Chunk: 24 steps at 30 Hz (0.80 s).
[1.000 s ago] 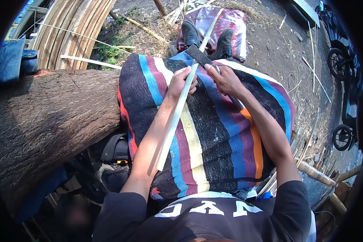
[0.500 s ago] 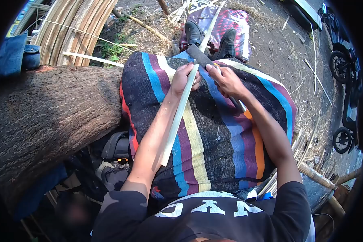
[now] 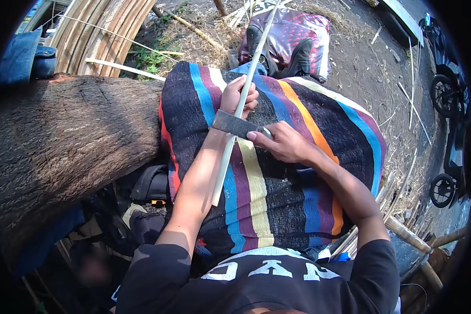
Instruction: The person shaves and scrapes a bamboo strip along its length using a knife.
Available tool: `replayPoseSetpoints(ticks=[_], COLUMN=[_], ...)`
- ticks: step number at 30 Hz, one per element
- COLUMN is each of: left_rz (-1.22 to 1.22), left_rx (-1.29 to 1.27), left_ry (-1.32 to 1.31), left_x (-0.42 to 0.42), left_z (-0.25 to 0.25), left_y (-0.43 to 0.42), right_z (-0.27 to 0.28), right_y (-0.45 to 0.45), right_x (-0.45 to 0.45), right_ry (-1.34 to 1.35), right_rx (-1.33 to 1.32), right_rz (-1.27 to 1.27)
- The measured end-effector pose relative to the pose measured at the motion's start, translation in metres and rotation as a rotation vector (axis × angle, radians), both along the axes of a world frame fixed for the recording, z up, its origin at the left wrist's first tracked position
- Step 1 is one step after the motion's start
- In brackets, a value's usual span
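My left hand (image 3: pixel 231 97) is closed around a long, pale bamboo strip (image 3: pixel 256 58) above my lap. The strip runs from beyond my shoes, through the fist and down along my left forearm. My right hand (image 3: pixel 288 144) grips the handle of a broad, dark-bladed knife (image 3: pixel 233 123). Its blade lies across the strip just on the near side of my left fist. Below the blade, the lower part of the strip (image 3: pixel 223 170) looks paler and stands slightly off line at the cut. A striped cloth (image 3: pixel 288 183) covers my lap under both hands.
A thick log (image 3: pixel 73 136) lies at the left, beside bundled curved bamboo strips (image 3: pixel 102 34). My shoes (image 3: pixel 298 57) rest on a printed sack (image 3: pixel 319 36). Loose strips are scattered on the ground at right, with a motorbike (image 3: pixel 445 99) at the far right.
The knife in my right hand has moved toward my body along the strip, from beyond my left fist to its near side. My left hand keeps its grip on the strip.
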<state>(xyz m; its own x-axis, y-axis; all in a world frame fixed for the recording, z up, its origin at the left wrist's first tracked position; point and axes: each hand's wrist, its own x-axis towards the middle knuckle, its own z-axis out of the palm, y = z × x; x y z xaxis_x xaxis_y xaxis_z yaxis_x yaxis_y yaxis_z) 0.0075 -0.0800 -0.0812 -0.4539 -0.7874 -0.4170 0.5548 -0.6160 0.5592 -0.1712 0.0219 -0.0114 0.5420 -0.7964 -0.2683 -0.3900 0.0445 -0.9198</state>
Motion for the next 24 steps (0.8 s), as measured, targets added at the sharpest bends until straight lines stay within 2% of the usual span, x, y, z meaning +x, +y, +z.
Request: replayPoseSetpoints(ticks=[2,3,4,5,6,8,9,10,12,14,15,18,19,20,22,24], left_rz=[-0.140,0.006,0.038,0.054,0.071,0.006,-0.004,-0.005,-0.028,-0.046,0.074,0.085,0.058,0.028,0.066,0.075], left_rx=[-0.048,0.028,-0.120,-0.032,0.053,0.090,0.086,0.082,0.091,0.081,0.128,0.128,0.129,0.130,0.146,0.149], left_ry=[0.089,0.076,0.144,0.121,0.097,0.050,0.106,0.160,0.193,0.185,0.163,0.104,0.140,0.174,0.151,0.146], left_x=[0.006,-0.004,-0.005,-0.004,-0.003,0.003,0.005,0.006,0.005,0.006,-0.001,0.001,0.004,0.007,0.006,0.004], left_z=[-0.008,-0.001,-0.008,-0.010,-0.012,-0.008,-0.009,-0.009,-0.010,-0.012,-0.006,-0.016,-0.017,-0.017,-0.019,-0.017], left_y=[-0.007,-0.001,0.005,0.005,0.003,-0.001,0.000,-0.001,-0.004,-0.006,0.002,0.001,-0.001,-0.003,-0.001,-0.003], right_z=[-0.005,-0.018,-0.028,-0.020,-0.020,-0.020,-0.009,0.001,-0.005,-0.009,-0.004,-0.003,-0.001,-0.002,0.004,0.006], right_y=[-0.011,-0.017,-0.021,-0.024,-0.020,-0.003,0.005,0.010,0.009,-0.004,-0.009,-0.005,0.004,0.011,0.019,0.016], right_x=[-0.003,-0.008,-0.013,-0.011,-0.008,0.001,0.004,0.010,0.013,0.009,0.006,0.004,0.007,0.014,0.011,0.005], right_ry=[0.044,0.107,0.173,0.161,0.165,0.005,0.003,0.051,-0.020,0.044,0.110,0.112,0.018,0.034,0.014,0.039], right_rx=[-0.074,-0.232,-0.393,-0.133,-0.137,-0.335,-0.127,-0.084,-0.063,-0.155,-0.108,-0.117,-0.153,-0.401,-0.074,-0.097], right_rz=[-0.002,-0.070,-0.135,-0.222,-0.218,-0.021,0.039,0.083,0.052,-0.100,-0.173,-0.109,-0.055,-0.008,0.023,0.054])
